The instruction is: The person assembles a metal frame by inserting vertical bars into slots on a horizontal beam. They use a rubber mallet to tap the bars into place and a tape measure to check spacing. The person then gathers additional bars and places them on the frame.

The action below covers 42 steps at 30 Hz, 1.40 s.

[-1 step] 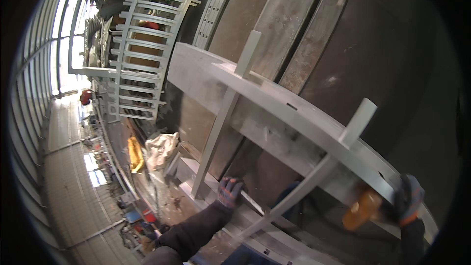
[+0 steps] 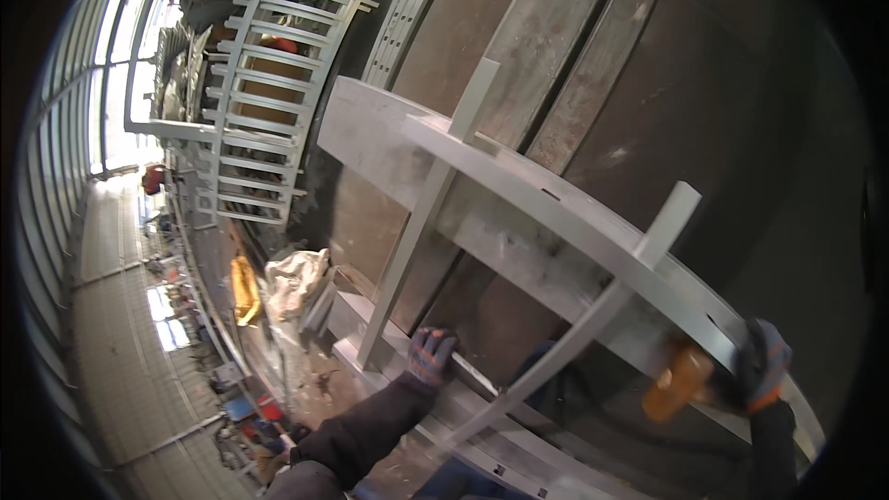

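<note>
A pale grey metal frame lies before me, with a far rail and a near rail joined by square crossbars. The bar ends stick out past the far rail. My left hand, in a grey glove with orange marks, is closed over the near rail beside the left crossbar. At the right, my gloved right hand is closed round a mallet, next to the far rail's right end. The mallet's amber head is smeared by motion, and its handle is mostly hidden.
Beyond the frame run brown steel beams. A slatted metal grating stands at the far left. Nearer are a cream sack and a yellow cloth. Tools and clutter line the left edge of the bench.
The view has shifted slightly. My right hand and the mallet appear a little further left and higher at the hand; my left hand keeps its place on the near rail.
</note>
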{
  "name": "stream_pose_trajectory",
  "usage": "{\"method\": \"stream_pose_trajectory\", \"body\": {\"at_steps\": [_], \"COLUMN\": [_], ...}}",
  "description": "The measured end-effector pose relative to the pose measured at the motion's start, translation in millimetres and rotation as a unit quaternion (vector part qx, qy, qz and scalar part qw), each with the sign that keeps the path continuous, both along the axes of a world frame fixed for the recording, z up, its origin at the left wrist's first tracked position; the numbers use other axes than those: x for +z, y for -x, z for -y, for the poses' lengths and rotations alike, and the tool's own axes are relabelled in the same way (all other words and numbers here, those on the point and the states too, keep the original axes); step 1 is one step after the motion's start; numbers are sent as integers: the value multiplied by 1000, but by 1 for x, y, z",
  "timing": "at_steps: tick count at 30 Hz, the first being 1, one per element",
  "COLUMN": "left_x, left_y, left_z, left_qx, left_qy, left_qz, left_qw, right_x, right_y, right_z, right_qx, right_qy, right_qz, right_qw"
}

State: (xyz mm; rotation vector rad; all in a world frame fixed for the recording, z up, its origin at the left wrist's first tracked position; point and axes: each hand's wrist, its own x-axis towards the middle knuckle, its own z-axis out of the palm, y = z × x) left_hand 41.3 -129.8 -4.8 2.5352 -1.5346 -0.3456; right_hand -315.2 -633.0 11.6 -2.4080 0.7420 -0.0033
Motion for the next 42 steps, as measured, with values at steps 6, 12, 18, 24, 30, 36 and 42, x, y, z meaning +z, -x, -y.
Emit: {"method": "stream_pose_trajectory", "body": {"at_steps": [6,12,18,24,30,36,42], "left_x": [-6,-15,32,131,149,118,28], "left_y": [4,6,76,163,131,40,-71], "left_z": [-18,-21,1,-10,28,129,217], "left_qx": [26,85,444,472,255,84,-59], "left_qy": [-31,19,313,250,41,115,192], "left_qz": [-27,-31,-486,-627,-529,-200,-3], "left_qw": [999,996,684,567,808,970,980], "right_x": [14,33,92,159,164,156,148], "right_y": [-27,-43,-97,-93,-105,-162,-276], "right_z": [-15,-20,-175,-390,-340,-205,-46], "right_qx": [-49,11,-36,109,80,-244,-184], "right_qy": [44,136,18,-261,-273,-579,-402], "right_qz": [23,-227,-17,159,89,-9,-31], "right_qw": [998,964,999,946,954,778,896]}}
